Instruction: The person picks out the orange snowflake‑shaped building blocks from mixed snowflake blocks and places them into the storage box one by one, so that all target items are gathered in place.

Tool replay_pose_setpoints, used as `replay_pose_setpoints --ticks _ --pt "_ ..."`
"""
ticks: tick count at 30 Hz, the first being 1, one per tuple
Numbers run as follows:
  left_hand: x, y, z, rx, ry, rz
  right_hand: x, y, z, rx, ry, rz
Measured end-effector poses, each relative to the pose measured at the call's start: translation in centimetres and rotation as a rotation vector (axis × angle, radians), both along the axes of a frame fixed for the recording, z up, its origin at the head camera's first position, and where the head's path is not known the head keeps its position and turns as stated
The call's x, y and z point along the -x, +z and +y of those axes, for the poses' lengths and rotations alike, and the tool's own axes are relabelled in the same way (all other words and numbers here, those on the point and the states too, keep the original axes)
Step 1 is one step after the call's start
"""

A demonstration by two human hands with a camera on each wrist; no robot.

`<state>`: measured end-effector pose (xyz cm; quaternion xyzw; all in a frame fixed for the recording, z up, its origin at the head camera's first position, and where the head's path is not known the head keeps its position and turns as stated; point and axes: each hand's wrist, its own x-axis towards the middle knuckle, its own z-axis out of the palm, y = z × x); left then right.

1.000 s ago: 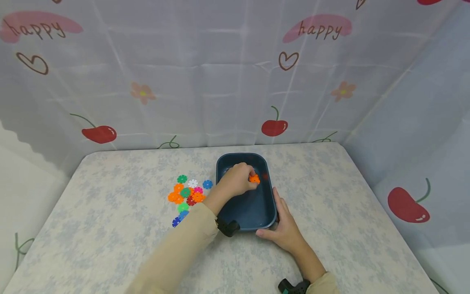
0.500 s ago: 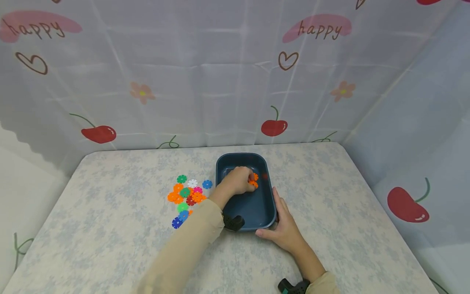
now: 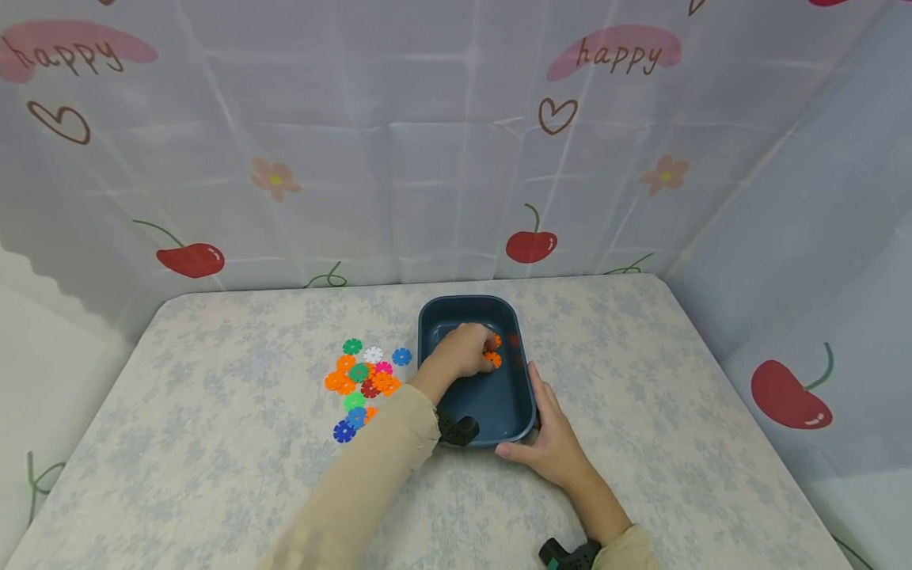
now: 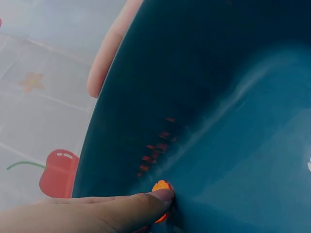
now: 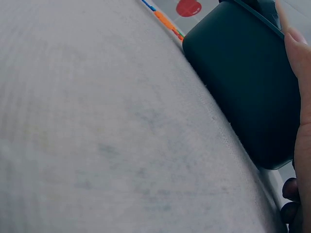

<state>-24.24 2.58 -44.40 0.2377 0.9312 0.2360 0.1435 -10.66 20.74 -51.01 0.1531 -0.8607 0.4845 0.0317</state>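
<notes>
A dark blue rectangular box (image 3: 492, 404) stands on the table. My left hand (image 3: 459, 352) reaches inside it and pinches an orange flower-shaped plastic disc (image 4: 162, 186) between thumb and fingers. In the head view orange (image 3: 494, 359) shows at two spots by the fingertips; I cannot tell if it is one disc or two. The left thumb covers the disc's middle in the left wrist view. My right hand (image 3: 552, 443) holds the box at its near right corner, with fingers along the right wall and the thumb at the near edge.
Left of the box lies a loose pile of flower-shaped discs (image 3: 359, 372) in orange, green, blue, red, pink and white. A printed curtain (image 3: 427, 198) hangs behind the table (image 3: 214, 443). Black wrist cameras (image 3: 458, 431) sit on both wrists.
The left hand has shifted slightly down and right inside the box, and orange now shows at two spots by its fingertips instead of one. The right hand and box stay put.
</notes>
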Motion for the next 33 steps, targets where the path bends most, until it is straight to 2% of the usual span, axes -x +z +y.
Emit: replay_pose_setpoints --ticks 4,10,16,21,25,28,33 --pt "-0.1 0.6 0.0 -0.006 -0.005 0.007 0.0 0.1 0.0 0.012 0.006 -0.009" --pt "-0.6 2.2 -0.5 -0.038 -0.026 0.044 -0.1 0.0 -0.1 0.022 0.014 -0.019" --pt "-1.8 3.9 -2.6 -0.145 -0.034 0.076 -0.2 0.2 -0.2 0.008 -0.004 -0.011" --pt "-3.0 5.6 -5.8 -0.226 -0.009 0.093 -0.1 0.1 -0.2 0.013 -0.009 -0.014" --pt "-4.0 6.6 -9.1 -0.24 0.052 0.11 -0.2 0.1 -0.2 0.02 -0.014 -0.013" --pt "-4.7 6.6 -12.0 -0.241 0.117 0.118 -0.2 0.1 -0.2 0.015 -0.017 -0.012" --pt "-5.6 4.9 -16.9 -0.227 0.25 0.109 -0.2 0.2 -0.3 -0.007 -0.02 -0.005"
